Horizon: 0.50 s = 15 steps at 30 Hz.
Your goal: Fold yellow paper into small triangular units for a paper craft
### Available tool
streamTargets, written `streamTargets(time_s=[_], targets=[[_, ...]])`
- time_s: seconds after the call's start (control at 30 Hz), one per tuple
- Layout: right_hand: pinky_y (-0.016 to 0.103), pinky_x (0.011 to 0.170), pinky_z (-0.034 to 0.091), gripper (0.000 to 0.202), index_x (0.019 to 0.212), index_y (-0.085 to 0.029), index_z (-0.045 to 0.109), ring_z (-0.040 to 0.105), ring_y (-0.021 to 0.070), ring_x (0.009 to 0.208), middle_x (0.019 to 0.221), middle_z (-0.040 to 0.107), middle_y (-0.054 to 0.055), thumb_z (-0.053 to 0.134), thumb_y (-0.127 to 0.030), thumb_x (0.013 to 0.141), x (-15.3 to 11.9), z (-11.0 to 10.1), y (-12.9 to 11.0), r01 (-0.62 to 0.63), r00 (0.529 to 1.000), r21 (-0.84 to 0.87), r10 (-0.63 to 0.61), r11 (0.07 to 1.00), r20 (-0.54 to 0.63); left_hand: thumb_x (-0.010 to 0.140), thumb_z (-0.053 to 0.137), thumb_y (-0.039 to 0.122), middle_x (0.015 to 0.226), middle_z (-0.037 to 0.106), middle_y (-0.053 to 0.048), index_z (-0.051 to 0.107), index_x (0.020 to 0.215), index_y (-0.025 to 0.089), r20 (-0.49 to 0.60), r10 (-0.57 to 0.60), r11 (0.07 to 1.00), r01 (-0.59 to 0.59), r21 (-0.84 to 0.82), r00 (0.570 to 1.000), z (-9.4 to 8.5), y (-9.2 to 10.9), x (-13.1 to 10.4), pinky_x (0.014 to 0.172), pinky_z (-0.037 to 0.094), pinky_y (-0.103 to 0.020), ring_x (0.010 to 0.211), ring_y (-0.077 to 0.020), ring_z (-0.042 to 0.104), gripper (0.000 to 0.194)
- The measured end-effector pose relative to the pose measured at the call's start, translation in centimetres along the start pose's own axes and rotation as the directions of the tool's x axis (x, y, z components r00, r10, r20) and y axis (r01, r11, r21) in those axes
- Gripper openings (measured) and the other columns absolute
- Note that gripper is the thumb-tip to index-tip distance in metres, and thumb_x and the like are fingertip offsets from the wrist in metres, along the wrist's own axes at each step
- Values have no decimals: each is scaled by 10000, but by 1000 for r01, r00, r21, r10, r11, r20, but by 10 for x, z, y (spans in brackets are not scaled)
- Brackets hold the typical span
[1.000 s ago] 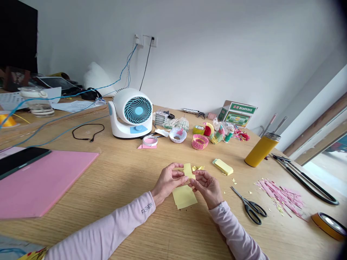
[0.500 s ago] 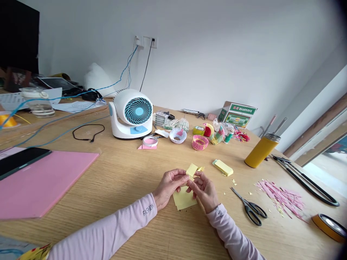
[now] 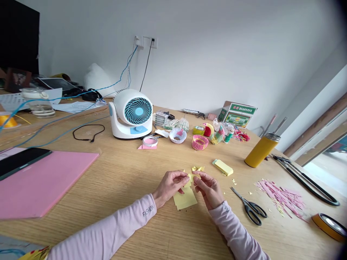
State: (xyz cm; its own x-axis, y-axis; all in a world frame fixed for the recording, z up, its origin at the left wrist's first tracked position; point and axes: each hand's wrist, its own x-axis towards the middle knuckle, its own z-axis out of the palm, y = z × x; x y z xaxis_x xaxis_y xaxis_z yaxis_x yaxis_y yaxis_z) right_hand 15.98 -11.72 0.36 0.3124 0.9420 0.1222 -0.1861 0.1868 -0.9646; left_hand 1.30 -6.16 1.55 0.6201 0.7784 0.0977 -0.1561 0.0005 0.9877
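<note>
Between both hands is a small piece of yellow paper [image 3: 191, 178], partly hidden by the fingers. My left hand [image 3: 170, 187] pinches its left side with thumb and forefinger. On the other side, my right hand [image 3: 208, 188] grips it the same way. Below them, larger yellow paper sheets [image 3: 185, 199] lie flat on the table. Just beyond my fingertips are a few folded yellow paper pieces [image 3: 198, 168]. A stack of yellow paper strips [image 3: 223, 167] lies further right, and black-handled scissors [image 3: 251, 207] rest open to the right of my right hand.
A white fan [image 3: 132, 113] stands at the back left, near pink paper [image 3: 65, 169] with a phone [image 3: 21, 160] on it. Pink paper scraps [image 3: 282, 196], a tape roll [image 3: 329, 227] and a yellow tumbler [image 3: 261, 151] are on the right. Folded-paper bowls [image 3: 200, 143] sit behind.
The small yellow paper, raised upright above the fingers before, is now lower between them. My right hand has shifted slightly right, away from the left, uncovering more of the sheets below.
</note>
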Motion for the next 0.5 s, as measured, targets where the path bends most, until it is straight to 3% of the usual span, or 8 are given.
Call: streamTargets(time_s=[0.17,0.3,0.5], targets=[[233,477,450,158,713,-205,740,517,115,587,864,584,44,747,-345,639,1,-4,1,112,989,-35,-108,993,98,685,668,422,654,553,-17,651,713,110,-4,-11,1000,11,-22,1000,-2,1,0,464,432,-199,564,-109,541,314],[283,551,493,114,706,-220,739,546,125,595,879,563,48,717,-330,689,3,-9,0,178,967,-108,-154,978,204,712,649,419,649,577,-25,660,745,107,19,-9,1000,10,-28,1000,-4,3,0,475,429,-204,548,-108,548,314],[353,666,517,126,751,-246,749,562,226,804,815,606,81,683,-349,721,4,-12,-1,315,927,-273,-233,909,294,696,663,439,671,588,-34,669,763,104,38,-23,998,25,-50,999,-5,5,0,494,440,-209,545,-104,542,342]])
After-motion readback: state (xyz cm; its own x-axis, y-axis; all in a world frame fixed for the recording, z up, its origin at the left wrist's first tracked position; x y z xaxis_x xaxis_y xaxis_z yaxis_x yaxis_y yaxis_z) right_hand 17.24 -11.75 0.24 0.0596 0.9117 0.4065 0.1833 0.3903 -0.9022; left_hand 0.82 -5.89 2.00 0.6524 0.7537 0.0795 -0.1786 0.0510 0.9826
